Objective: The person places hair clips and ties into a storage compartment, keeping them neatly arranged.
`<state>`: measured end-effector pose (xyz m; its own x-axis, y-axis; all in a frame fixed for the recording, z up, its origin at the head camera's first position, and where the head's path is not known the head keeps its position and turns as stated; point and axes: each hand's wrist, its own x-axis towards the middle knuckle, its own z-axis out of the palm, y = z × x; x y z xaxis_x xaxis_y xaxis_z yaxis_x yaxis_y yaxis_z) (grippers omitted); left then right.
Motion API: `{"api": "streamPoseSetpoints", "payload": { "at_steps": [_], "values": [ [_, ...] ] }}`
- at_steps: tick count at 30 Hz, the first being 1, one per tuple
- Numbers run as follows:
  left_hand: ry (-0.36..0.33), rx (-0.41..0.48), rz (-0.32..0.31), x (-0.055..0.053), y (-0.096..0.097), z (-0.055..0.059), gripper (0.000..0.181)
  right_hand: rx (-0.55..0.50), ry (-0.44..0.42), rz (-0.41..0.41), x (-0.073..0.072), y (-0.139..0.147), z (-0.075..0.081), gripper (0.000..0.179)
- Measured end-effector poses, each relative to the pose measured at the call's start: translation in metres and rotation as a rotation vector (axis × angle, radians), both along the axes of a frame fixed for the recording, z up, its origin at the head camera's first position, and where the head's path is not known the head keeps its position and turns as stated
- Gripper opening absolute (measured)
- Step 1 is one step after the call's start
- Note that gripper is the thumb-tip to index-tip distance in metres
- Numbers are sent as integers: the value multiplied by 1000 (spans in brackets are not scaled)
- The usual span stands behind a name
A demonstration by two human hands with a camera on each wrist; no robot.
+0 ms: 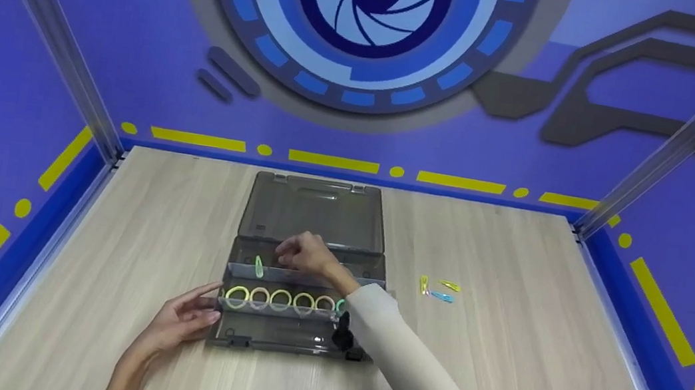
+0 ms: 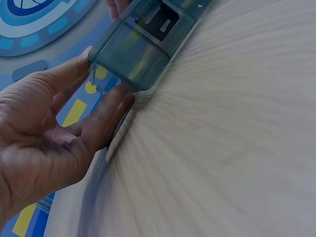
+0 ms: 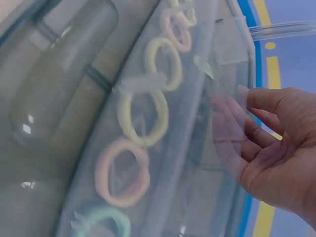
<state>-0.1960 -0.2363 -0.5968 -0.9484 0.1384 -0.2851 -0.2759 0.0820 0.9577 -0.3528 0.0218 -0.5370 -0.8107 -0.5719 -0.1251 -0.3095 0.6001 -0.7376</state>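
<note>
While the left hand (image 1: 182, 319) rests its fairly straight fingers and thumb against the near-left side of the clear grey box (image 1: 274, 345), the right hand (image 1: 307, 253) reaches over the back compartment, well apart from the left. Its fingers are bent, and I cannot tell whether they pinch anything. Just left of the right hand, 1 pale green clip (image 1: 259, 266) stands tilted by the back divider (image 1: 283, 276). Nearer the person than the right hand, and to the right of the left hand, at least 6 rings (image 1: 280, 300) in yellow, pink and green line the middle compartment. The front compartment (image 1: 276, 330) lies right beside the left hand. Beyond the right hand, the lid (image 1: 315, 214) is swung open. Well to the right of the right hand, 2 yellow clips (image 1: 423, 284) and 1 blue clip (image 1: 442, 297) lie close together on the wooden table (image 1: 502, 349). A pale sleeve (image 1: 413, 358) covers the right forearm.
</note>
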Motion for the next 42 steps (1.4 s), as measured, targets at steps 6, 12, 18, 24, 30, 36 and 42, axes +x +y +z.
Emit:
{"api": "streamPoseSetpoints", "payload": {
  "at_steps": [6,12,18,24,30,36,42],
  "values": [
    [-7,-18,16,2,-4,0,72,-49,-30,30,-4,14,15,23],
    [8,-63,11,2,-5,-2,72,-46,20,3,-13,36,24,24],
    [-6,-69,13,0,-2,-5,72,-74,24,-52,-19,65,23,22],
    [-4,-65,10,1,0,-3,72,-200,-101,-184,-19,96,19,23],
    [15,-79,-3,1,-2,2,71,-303,-169,-271,-8,123,22,24],
    [103,-132,-39,-2,0,5,69,-329,-123,-263,-1,154,27,26],
    [170,-192,-80,-3,0,7,67,-277,-89,-278,3,198,24,29]
  ]
}}
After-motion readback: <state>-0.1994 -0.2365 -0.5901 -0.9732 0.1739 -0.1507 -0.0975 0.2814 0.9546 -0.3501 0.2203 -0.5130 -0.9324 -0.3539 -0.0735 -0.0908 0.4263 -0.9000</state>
